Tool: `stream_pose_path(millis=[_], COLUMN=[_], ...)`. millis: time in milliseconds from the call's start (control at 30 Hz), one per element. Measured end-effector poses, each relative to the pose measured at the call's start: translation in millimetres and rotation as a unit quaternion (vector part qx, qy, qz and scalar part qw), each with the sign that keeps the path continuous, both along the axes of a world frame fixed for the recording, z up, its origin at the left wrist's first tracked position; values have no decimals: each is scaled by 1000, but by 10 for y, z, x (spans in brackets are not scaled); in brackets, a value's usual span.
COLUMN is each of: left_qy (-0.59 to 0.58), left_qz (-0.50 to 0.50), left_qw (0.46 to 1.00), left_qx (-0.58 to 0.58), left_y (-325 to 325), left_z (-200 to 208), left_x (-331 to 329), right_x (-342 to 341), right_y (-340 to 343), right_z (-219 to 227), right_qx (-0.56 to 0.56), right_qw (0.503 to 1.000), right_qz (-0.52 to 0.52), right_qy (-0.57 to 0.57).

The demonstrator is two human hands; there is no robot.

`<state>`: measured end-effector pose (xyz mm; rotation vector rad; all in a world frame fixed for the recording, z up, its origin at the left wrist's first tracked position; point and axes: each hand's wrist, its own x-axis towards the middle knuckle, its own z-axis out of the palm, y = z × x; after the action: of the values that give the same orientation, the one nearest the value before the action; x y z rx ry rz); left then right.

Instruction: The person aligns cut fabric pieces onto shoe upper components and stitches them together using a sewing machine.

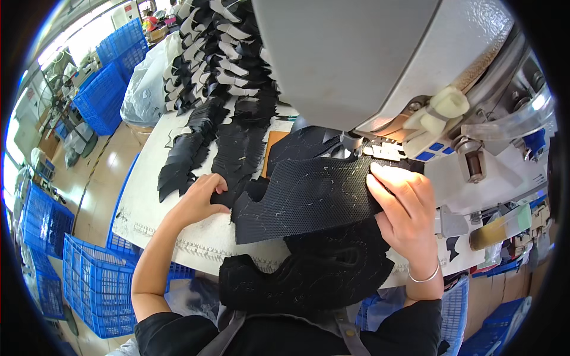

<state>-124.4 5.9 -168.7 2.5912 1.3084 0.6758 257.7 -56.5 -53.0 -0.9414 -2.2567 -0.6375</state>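
Note:
A large black mesh fabric piece (309, 193) lies across the white table under the sewing machine head (350, 53). My right hand (408, 204) has its curled fingers and thumb on the piece's right edge, close to the needle area. At the piece's left side, my left hand (202, 200) reaches over a row of overlapping small black pieces (238, 154). Its thumb and fingers are apart, with nothing visible between them. More dark mesh pieces (297, 282) are heaped at the table's front edge against my body.
Overlapping black-and-white cut pieces (231, 62) run toward the back. Another black row (181, 157) lies farther left. A printed ruler scale (178, 238) follows the table's front edge. Blue plastic crates (98, 285) stand on the floor at left. Clear plastic bags (148, 86) are at back left.

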Motion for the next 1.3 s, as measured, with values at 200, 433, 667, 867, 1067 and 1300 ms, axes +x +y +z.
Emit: stream_pose_path(millis=[200, 433, 667, 867, 1067, 1300], left_qy=[-163, -63, -290, -274, -292, -286], left_qz=[129, 161, -141, -193, -219, -225], left_qw=[967, 982, 939, 942, 931, 931], left_qx=[-145, 76, -122, -25, -4, -3], left_y=[263, 755, -191, -299, -219, -202], left_z=[25, 177, 1162, 1026, 919, 890], left_x=[-53, -108, 997, 1393, 1443, 1490], right_x=[7, -15, -224, -288, -352, -291], right_y=[-168, -418, -338, -168, -108, -106], right_z=[-131, -354, -399, -344, -495, -529], right_qx=[-11, 26, -286, -415, -392, -404], right_qw=[999, 991, 912, 830, 804, 809], right_qz=[-5, 108, 147, 171, 203, 192], right_qy=[29, 74, 257, 332, 399, 381])
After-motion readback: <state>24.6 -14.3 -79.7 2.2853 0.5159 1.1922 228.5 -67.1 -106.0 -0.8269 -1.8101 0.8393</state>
